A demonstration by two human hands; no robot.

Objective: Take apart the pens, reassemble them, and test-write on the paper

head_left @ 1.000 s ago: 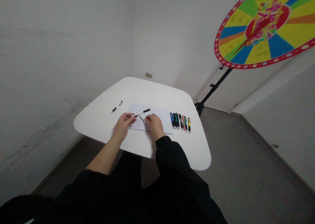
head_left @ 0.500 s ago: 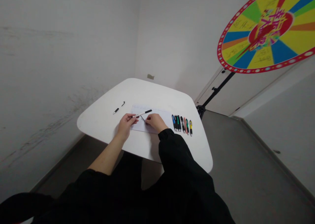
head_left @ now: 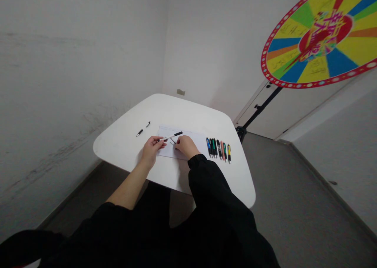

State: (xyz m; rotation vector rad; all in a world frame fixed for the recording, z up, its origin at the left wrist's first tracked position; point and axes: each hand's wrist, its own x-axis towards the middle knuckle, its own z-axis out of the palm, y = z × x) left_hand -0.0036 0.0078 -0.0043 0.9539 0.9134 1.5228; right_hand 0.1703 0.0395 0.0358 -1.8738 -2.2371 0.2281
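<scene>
The person's left hand (head_left: 150, 149) pinches a white pen (head_left: 171, 137) with a black end between thumb and fingers, above a sheet of paper (head_left: 200, 141) on the table (head_left: 182, 107). The right hand (head_left: 187, 145) is close beside it, fingers bunched together at a thin dark stick (head_left: 173, 141); they seem to pinch its near end, though the fingertips are too hidden to be sure.

A slip looks the likeliest trouble: the stick is slim, and a loose pinch could drop it onto the paper or let it roll. The two pieces cross closely in view, so a careless turn of either wrist might knock them together. The right sleeve (head_left: 203, 170) reaches near the row of pens (head_left: 218, 149), and a wide outward sweep could scatter them.
</scene>
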